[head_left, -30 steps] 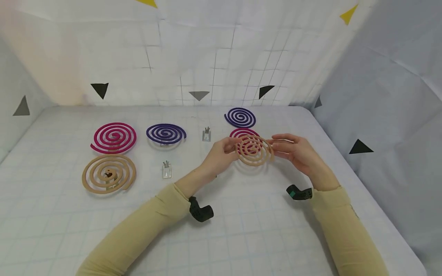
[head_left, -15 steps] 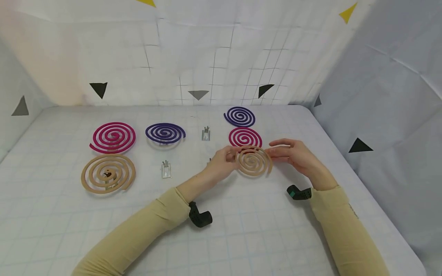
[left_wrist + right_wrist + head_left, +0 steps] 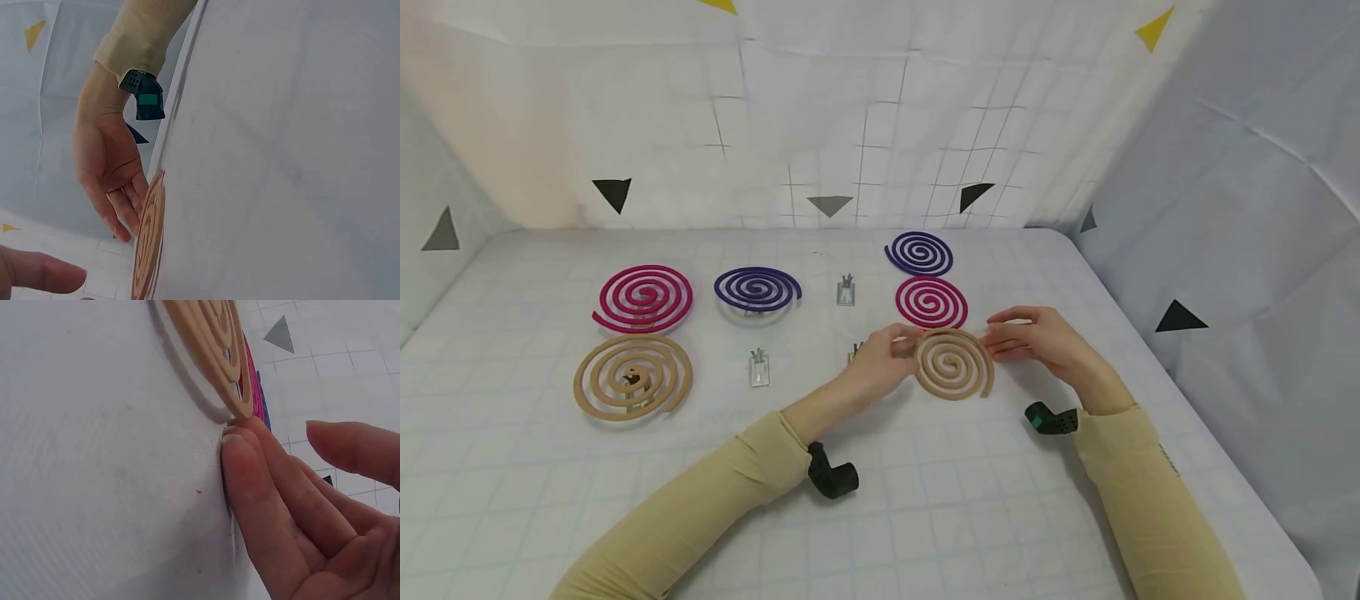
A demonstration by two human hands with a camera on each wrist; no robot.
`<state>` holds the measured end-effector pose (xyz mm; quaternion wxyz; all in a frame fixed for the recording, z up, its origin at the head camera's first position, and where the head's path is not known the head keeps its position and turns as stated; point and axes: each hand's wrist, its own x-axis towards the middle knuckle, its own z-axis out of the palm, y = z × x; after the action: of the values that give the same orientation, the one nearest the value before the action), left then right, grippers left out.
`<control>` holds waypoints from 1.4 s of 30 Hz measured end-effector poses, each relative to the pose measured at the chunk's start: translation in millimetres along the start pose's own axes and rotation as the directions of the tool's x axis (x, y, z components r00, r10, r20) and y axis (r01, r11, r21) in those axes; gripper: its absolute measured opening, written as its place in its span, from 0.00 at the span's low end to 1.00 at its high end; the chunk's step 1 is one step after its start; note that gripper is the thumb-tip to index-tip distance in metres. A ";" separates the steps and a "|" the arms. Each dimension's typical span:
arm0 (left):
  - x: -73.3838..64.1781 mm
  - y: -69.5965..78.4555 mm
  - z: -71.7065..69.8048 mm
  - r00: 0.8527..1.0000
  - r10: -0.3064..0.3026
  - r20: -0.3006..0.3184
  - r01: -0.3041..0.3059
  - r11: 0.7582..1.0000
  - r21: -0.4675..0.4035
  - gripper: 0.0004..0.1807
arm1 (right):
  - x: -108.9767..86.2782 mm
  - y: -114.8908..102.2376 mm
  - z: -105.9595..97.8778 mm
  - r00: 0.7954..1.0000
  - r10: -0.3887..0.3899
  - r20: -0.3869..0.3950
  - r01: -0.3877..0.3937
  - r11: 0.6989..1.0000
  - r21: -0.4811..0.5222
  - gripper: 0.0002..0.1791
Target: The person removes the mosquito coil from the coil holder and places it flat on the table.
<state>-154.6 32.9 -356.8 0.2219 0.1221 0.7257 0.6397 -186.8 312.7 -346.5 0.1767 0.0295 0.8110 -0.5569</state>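
A tan mosquito coil [image 3: 951, 363] lies low over the table, directly in front of a pink coil [image 3: 931, 302]. My left hand [image 3: 882, 360] is at its left edge. In the left wrist view the left thumb [image 3: 47, 272] is raised, apart from the coil; the contact with the rim is out of frame. Fingertips of my right hand [image 3: 1037, 346] touch the coil's right edge, and its thumb [image 3: 353, 450] stands away. In the right wrist view a shadow shows under the coil's rim.
A purple coil [image 3: 919, 253] lies behind the pink one. To the left, another pink coil [image 3: 643, 298], a purple coil [image 3: 757, 288] and a tan coil [image 3: 633, 377] sit raised on stands. Small metal stands [image 3: 846, 292] rest mid-table, one partly behind the left hand.
Both hands have brought the tan coil toward the person and down, from over the pink coil to just in front of it. The pink coil is now uncovered.
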 end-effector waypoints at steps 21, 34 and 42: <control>-9.5 -2.2 2.4 1.000 0.016 0.025 -0.020 0.989 0.149 0.26 | -7.3 -4.8 5.6 0.999 0.039 -0.005 -0.039 0.999 -0.035 0.28; -11.5 0.1 1.8 1.000 0.007 0.003 -0.008 0.986 0.168 0.27 | -4.8 -6.4 8.7 0.998 0.062 -0.010 -0.062 0.998 0.008 0.28; -8.1 -4.8 1.0 1.000 0.008 0.013 -0.010 0.990 0.139 0.28 | -3.7 -7.4 9.8 0.998 0.063 -0.018 -0.062 0.998 0.032 0.28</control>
<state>-146.5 29.4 -360.2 0.2146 0.1446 0.7664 0.5879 -182.8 301.5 -341.8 0.1857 0.0631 0.8025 -0.5634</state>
